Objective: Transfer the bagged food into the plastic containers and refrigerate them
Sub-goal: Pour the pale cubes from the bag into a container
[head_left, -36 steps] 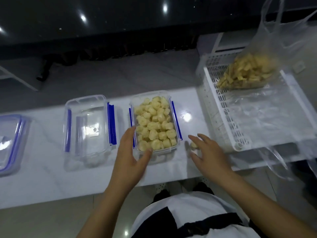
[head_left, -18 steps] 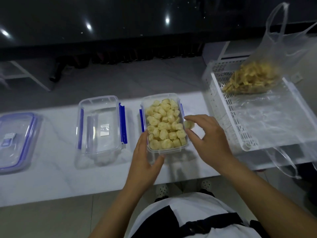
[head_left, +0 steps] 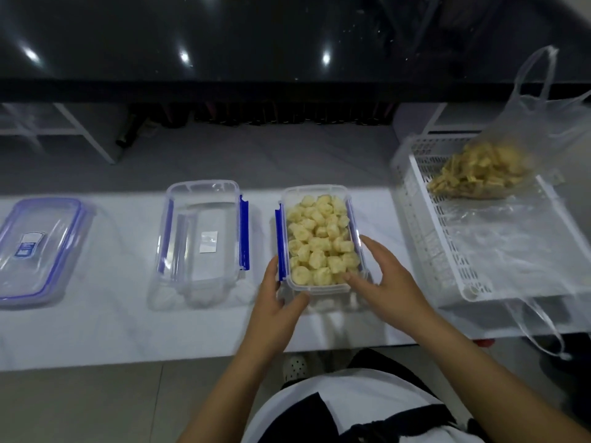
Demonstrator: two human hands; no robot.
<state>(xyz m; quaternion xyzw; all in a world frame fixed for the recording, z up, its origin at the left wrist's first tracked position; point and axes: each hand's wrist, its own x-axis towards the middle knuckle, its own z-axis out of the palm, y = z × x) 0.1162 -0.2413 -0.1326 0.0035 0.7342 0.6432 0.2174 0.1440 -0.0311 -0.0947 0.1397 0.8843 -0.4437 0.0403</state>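
A white marble-patterned counter is seen running from 9 o'clock to 3 o'clock across the view. At its centre, a clear plastic container with blue side clasps is set, filled to the rim with pale yellow food pieces. The near left corner of this container is gripped by the left hand, with the fingers laid up along the left clasp and the thumb pressed against the near wall. The near right corner is cupped by the right hand, its fingers curved along the right wall and a fingertip laid over the rim, touching the food at the 5 o'clock corner. Just beside this container, toward 9 o'clock, a second clear container is placed, holding no food; whether a lid lies on it cannot be told. Further toward 9 o'clock, well apart, a blue-rimmed lid is laid flat at the frame's edge. At 2 o'clock from the filled container, a white slotted basket is positioned on the counter, and a clear plastic bag holding yellow strips of food is rested in its far end. A flattened clear bag is spread over the basket's floor, with a handle loop hung over the near edge.
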